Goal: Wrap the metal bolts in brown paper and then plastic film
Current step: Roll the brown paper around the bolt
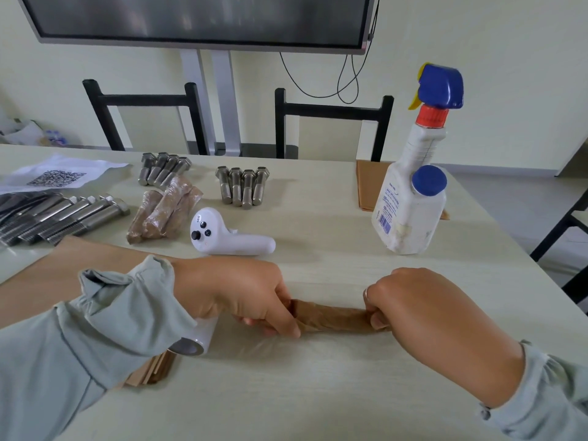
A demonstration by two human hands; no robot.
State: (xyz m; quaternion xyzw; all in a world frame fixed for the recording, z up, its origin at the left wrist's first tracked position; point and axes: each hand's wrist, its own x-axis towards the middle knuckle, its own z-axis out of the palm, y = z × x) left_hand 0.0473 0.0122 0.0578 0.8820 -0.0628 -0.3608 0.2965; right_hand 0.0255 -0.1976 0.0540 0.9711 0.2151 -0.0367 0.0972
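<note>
On the table (318, 393), near edge:
wrapped bolt (331, 315): lies sideways between both hands
left hand (241, 294): fingers curled, pinching its left end; right hand (423, 303): same, right end

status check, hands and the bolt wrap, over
Left hand grip on one end of paper-wrapped bolt, right hand grip on the other. Film roll by left wrist. Nothing blocking.

brown paper roll (331, 316); blue-capped, seemingly white spray bottle (410, 198).
</note>
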